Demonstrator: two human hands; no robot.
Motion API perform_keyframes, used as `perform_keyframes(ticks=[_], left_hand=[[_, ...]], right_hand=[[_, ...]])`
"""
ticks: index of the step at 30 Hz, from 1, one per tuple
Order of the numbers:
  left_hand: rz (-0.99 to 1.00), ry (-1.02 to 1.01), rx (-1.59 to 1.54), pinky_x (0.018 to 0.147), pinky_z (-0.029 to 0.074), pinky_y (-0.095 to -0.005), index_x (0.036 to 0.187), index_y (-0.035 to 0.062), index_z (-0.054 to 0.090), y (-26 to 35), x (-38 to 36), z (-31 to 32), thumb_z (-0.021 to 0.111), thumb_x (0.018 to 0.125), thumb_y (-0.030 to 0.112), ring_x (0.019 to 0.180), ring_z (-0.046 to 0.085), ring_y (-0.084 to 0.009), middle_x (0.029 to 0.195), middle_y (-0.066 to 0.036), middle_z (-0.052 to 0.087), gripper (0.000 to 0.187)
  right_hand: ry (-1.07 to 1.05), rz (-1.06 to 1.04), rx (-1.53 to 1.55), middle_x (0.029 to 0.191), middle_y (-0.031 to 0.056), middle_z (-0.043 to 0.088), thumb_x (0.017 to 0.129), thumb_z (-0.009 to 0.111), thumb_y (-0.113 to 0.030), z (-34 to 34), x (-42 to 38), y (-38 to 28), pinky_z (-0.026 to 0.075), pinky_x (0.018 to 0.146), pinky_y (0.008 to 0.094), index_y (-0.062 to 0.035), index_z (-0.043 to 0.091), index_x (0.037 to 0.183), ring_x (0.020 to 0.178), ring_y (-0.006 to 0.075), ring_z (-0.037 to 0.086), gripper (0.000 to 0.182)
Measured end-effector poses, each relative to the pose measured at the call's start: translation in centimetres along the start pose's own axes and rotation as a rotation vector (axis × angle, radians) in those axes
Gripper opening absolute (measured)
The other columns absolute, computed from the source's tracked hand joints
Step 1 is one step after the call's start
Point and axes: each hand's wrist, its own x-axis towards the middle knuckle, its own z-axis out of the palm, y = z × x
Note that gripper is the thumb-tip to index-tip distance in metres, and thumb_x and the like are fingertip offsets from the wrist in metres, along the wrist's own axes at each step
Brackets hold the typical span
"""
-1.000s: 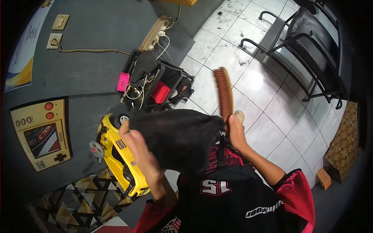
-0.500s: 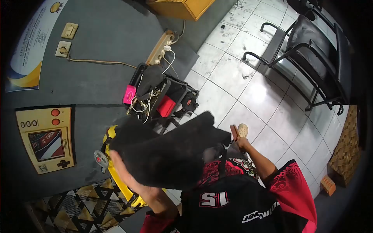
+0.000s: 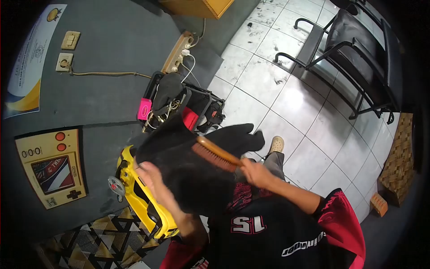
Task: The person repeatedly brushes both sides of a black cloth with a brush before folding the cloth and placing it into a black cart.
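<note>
The left hand [image 3: 154, 181] grips the near edge of a black cloth [image 3: 197, 166] held up in front of the person's chest, thumb showing on top while the other fingers are lost behind the fabric. The right hand [image 3: 256, 172] is closed round the handle of a wooden brush [image 3: 217, 154], whose bristles press onto the upper face of the cloth. The cloth hides most of the yellow toy car [image 3: 141, 197] on the floor by the grey wall, and what lies in the black trolley [image 3: 183, 103] behind is a tangle of cables I cannot sort out.
</note>
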Motion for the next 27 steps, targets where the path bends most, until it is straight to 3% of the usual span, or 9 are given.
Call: perform_keyframes(ticks=[6, 8, 9, 11, 13, 17, 20, 25, 27], left_hand=[[0.542, 0.246, 0.513, 0.094, 0.04, -0.0321, 0.125, -0.0029, 0.044, 2.3, -0.3, -0.9, 0.041, 0.094, 0.042, 0.106, 0.054, -0.0194, 0.119, -0.017, 0.051, 0.055], [-0.122, 0.248, -0.327, 0.094, 0.042, -0.0357, 0.135, 0.002, 0.034, 4.6, 0.2, -1.1, 0.045, 0.09, 0.043, 0.112, 0.049, -0.0288, 0.132, -0.022, 0.038, 0.062], [-0.12, 0.255, -0.327, 0.094, 0.042, -0.0357, 0.135, 0.002, 0.034, 4.0, 0.7, -2.4, 0.045, 0.09, 0.043, 0.112, 0.049, -0.0288, 0.132, -0.022, 0.038, 0.062], [0.95, -0.086, 0.856, 0.1, 0.035, -0.0354, 0.124, -0.0043, 0.046, 1.1, 1.2, -5.8, 0.045, 0.091, 0.041, 0.121, 0.043, -0.0283, 0.127, -0.018, 0.046, 0.055], [-0.037, 0.107, 0.094, 0.103, 0.031, -0.0391, 0.126, -0.0003, 0.047, 1.0, 0.7, -3.0, 0.044, 0.092, 0.028, 0.127, 0.035, -0.0305, 0.135, -0.021, 0.037, 0.044], [-0.111, -0.05, -0.119, 0.088, 0.043, -0.0318, 0.132, 0.0068, 0.033, -1.6, 0.9, -1.5, 0.05, 0.091, 0.015, 0.103, 0.052, -0.0219, 0.116, -0.014, 0.05, 0.045], [0.019, -0.05, 0.065, 0.088, 0.043, -0.0306, 0.131, 0.0073, 0.03, -1.5, 1.5, -0.4, 0.049, 0.09, 0.011, 0.1, 0.052, -0.0193, 0.113, -0.012, 0.05, 0.045], [0.054, -0.277, -0.279, 0.104, 0.03, -0.0341, 0.127, 0.0013, 0.036, -0.4, 2.5, -1.7, 0.048, 0.088, 0.014, 0.112, 0.048, -0.0235, 0.118, -0.013, 0.051, 0.043], [0.038, -0.11, -0.278, 0.104, 0.032, -0.0348, 0.127, 0.0004, 0.037, 1.5, 2.4, -1.9, 0.044, 0.09, 0.02, 0.108, 0.051, -0.023, 0.117, -0.013, 0.052, 0.043]], right_hand=[[-0.223, 0.484, -0.49, 0.072, 0.0253, 0.061, 0.091, 0.039, -0.026, 0.9, -1.6, 18.9, 0.049, 0.063, 0.0459, 0.0002, 0.06, 0.091, 0.073, 0.0372, 0.063, 0.034], [-0.227, 0.715, -0.437, 0.077, 0.0252, 0.062, 0.091, 0.037, -0.028, 0.6, -2.8, 23.1, 0.05, 0.064, 0.0434, 0.0003, 0.064, 0.085, 0.076, 0.0347, 0.063, 0.04], [-0.123, 0.751, -0.427, 0.075, 0.0236, 0.062, 0.092, 0.037, -0.032, 0.0, -2.9, 22.9, 0.049, 0.06, 0.0425, 0.0002, 0.063, 0.084, 0.072, 0.0328, 0.064, 0.042], [0.065, 0.766, -0.256, 0.072, 0.0234, 0.061, 0.093, 0.036, -0.032, -0.7, -1.8, 19.9, 0.047, 0.061, 0.0441, 0.0009, 0.06, 0.085, 0.069, 0.036, 0.062, 0.042], [0.338, 0.701, 0.067, 0.067, 0.0218, 0.055, 0.095, 0.032, -0.033, -2.2, -0.5, 12.2, 0.044, 0.061, 0.0447, 0.0017, 0.055, 0.086, 0.064, 0.0392, 0.056, 0.043], [0.347, 0.286, 0.368, 0.069, 0.0168, 0.049, 0.097, 0.031, -0.028, -4.3, 1.2, -4.9, 0.041, 0.059, 0.0377, -0.0001, 0.047, 0.095, 0.06, 0.0294, 0.049, 0.033], [0.016, -0.047, 0.218, 0.069, 0.0238, 0.054, 0.092, 0.043, -0.021, -3.4, 1.4, -8.2, 0.043, 0.055, 0.0442, -0.0019, 0.043, 0.101, 0.065, 0.0418, 0.056, 0.022], [-0.118, -0.036, -0.18, 0.064, 0.0221, 0.058, 0.092, 0.043, -0.03, 3.0, 2.7, 5.3, 0.044, 0.052, 0.0498, -0.0038, 0.04, 0.1, 0.061, 0.0423, 0.057, 0.028], [-0.307, 0.368, -0.459, 0.076, 0.024, 0.062, 0.094, 0.032, -0.042, 3.3, 2.0, 11.2, 0.048, 0.062, 0.0499, -0.003, 0.045, 0.105, 0.072, 0.0423, 0.061, 0.042]])
